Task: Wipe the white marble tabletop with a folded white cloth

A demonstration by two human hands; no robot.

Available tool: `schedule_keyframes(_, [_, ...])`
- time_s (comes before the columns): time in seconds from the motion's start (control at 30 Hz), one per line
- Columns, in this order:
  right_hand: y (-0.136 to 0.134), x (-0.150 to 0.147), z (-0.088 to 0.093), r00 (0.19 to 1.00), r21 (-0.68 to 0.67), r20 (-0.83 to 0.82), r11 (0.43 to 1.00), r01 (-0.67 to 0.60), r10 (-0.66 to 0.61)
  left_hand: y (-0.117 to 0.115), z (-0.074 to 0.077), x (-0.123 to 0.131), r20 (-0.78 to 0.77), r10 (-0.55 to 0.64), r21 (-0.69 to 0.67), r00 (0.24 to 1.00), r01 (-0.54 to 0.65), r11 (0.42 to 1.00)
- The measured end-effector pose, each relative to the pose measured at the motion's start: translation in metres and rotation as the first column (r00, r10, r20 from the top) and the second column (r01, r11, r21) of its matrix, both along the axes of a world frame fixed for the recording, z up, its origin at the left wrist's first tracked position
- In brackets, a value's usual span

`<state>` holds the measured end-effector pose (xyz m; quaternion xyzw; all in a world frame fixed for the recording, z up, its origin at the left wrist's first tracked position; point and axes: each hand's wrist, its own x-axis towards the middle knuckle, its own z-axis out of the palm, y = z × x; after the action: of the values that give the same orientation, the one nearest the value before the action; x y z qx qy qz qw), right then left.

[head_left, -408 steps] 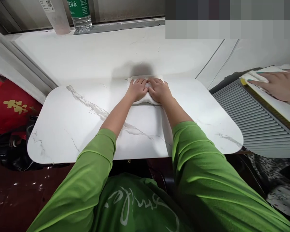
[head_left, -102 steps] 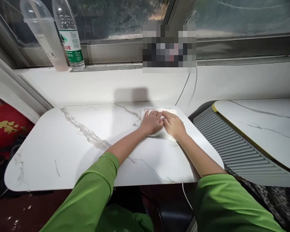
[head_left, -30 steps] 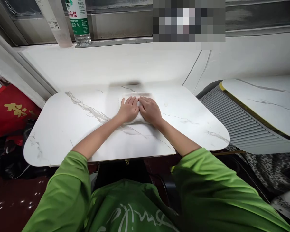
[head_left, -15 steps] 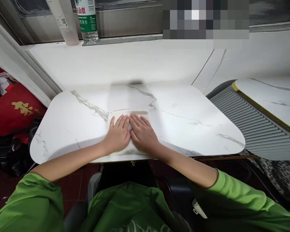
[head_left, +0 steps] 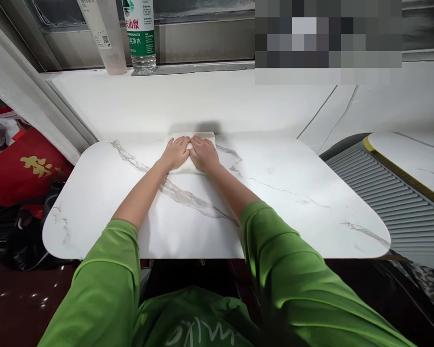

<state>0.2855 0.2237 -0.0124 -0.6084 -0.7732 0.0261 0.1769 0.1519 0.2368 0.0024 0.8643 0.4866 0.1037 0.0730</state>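
Note:
A pale folded cloth (head_left: 190, 166) lies flat on the white marble-patterned table (head_left: 292, 212), at its far edge by the wall. My left hand (head_left: 176, 153) presses palm down on the cloth's left half, fingers stretched forward. Beside it, my right hand (head_left: 204, 154) rests flat on the right half, its fingers also extended. The thumbs meet or nearly meet in the middle. Parts of the cloth are hidden under both palms. Both arms reach straight out across the tabletop.
On the ledge above stand a water bottle with a green label (head_left: 143, 41) and a tall translucent cup (head_left: 110, 46). A red bag (head_left: 25, 166) is at the left. To the right are a ribbed grey panel (head_left: 379, 193) and another marble-patterned top (head_left: 415, 154).
Both hands have slid the cloth away from me, from the table's near edge to its far edge by the wall. My arms are now stretched out further.

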Motion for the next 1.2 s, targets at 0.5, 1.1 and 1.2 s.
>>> schedule_keyframes(0.5, [-0.099,-0.024,-0.004,0.990,0.057,-0.008,0.989,-0.137,0.138,-0.113,0.000,-0.036,-0.036,0.046,0.029,0.998,-0.045,0.999])
schedule_keyframes(1.1, [-0.139,-0.081,0.001,0.947,0.027,0.073,0.949,-0.314,0.312,-0.162,0.000,-0.103,-0.075,0.064,0.025,0.995,-0.062,0.998])
schedule_keyframes(1.2, [-0.095,-0.091,-0.002,0.960,0.030,0.065,0.961,-0.274,0.272,-0.113,-0.001,-0.110,-0.053,0.086,0.009,0.995,-0.086,0.996])
